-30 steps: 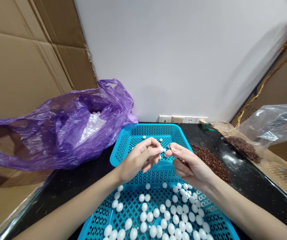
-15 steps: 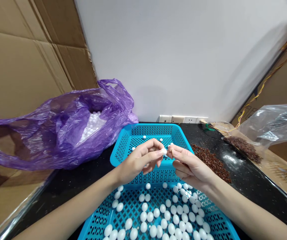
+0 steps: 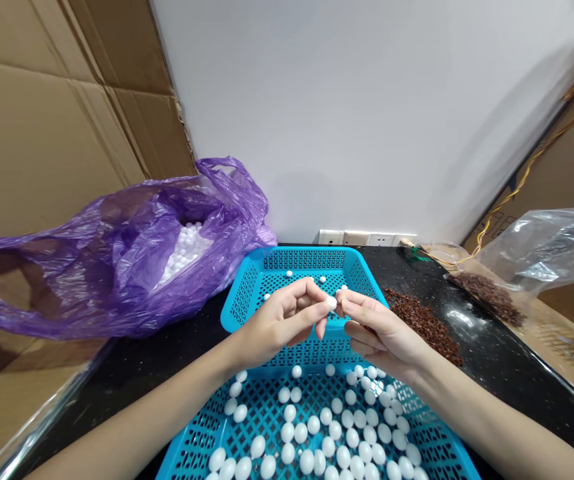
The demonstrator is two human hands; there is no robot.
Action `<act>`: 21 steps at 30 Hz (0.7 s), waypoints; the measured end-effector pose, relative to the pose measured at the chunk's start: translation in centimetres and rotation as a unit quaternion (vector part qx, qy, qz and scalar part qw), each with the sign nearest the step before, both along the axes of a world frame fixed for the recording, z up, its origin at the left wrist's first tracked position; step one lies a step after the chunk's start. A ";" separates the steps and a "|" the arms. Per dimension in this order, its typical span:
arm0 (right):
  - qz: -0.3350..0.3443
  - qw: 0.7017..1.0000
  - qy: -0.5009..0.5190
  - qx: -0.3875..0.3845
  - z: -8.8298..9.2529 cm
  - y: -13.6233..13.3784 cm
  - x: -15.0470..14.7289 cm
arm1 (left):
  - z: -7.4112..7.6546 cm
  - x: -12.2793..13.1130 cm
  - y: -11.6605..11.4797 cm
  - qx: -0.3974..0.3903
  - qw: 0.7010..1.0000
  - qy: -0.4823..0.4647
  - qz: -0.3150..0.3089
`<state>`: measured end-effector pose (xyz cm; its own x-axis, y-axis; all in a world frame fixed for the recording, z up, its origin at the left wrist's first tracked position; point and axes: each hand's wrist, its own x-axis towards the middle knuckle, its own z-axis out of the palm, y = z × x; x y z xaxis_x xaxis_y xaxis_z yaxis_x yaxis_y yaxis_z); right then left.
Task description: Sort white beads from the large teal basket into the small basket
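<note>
My left hand pinches a small white bead between thumb and forefinger above the far blue basket. My right hand meets it fingertip to fingertip, its fingers closed in a pinch on something too small to make out. The near blue basket below my wrists holds several white oval beads. A few small white beads lie in the far basket.
A purple plastic bag with white beads inside lies at the left. A pile of small reddish-brown bits sits on the black table at the right, beside a clear plastic bag. Cardboard walls stand left and right; wall sockets are behind.
Both hands stayed in place over the far basket. The fingertips moved slightly closer together and the white bead shifted a little to the right between them.
</note>
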<state>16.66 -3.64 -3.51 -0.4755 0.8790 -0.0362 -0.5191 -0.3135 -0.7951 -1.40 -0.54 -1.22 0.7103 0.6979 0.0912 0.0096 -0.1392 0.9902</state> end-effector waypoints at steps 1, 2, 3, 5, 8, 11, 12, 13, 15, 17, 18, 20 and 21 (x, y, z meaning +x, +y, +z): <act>0.001 1.000 0.001 0.000 0.0 0.0 0.0 | 0.0 0.0 0.0 0.001 1.000 0.000 0.000; 0.002 1.000 0.002 -0.001 0.0 0.0 0.0 | 0.0 0.0 -0.1 0.003 1.000 0.000 0.002; 0.003 1.000 0.002 -0.001 0.0 0.0 0.0 | 0.0 0.1 -0.1 0.005 1.000 0.001 0.004; 0.004 1.000 0.001 -0.001 0.0 0.0 0.0 | 0.1 0.1 -0.2 0.015 1.000 0.003 0.009; 0.006 1.000 0.003 0.005 -0.1 0.0 -0.1 | 0.2 0.1 -0.3 0.035 0.999 0.008 0.018; 0.005 1.000 0.006 0.007 -0.2 0.0 -0.1 | 0.1 0.1 -0.3 0.044 0.999 0.007 0.020; 0.003 1.000 0.007 0.006 -0.2 0.0 -0.1 | 0.1 0.1 -0.3 0.044 0.999 0.006 0.018; 0.001 1.000 0.008 0.005 -0.2 0.0 -0.2 | 0.0 0.2 -0.3 0.044 0.999 0.005 0.018; -0.002 1.000 0.008 0.007 -0.2 0.0 -0.2 | 0.0 0.2 -0.3 0.046 0.999 0.003 0.017; -0.003 1.000 0.006 0.011 -0.3 0.1 -0.2 | 0.0 0.2 -0.4 0.048 0.999 0.003 0.017; -0.004 1.000 0.005 0.010 -0.3 0.1 -0.1 | 0.1 0.2 -0.4 0.048 0.999 0.002 0.018; -0.006 1.000 0.005 0.006 -0.3 0.1 -0.1 | 0.1 0.3 -0.5 0.051 0.998 0.002 0.024; -0.008 1.000 0.009 0.001 -0.3 0.1 -0.1 | 0.1 0.3 -0.5 0.055 0.998 0.004 0.030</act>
<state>16.59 -3.55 -3.85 -0.4612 0.8869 -0.0267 -0.5383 -0.3036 -0.7862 -1.07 -1.06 -1.10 0.6691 0.7250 0.1632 0.0297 -0.2455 0.9689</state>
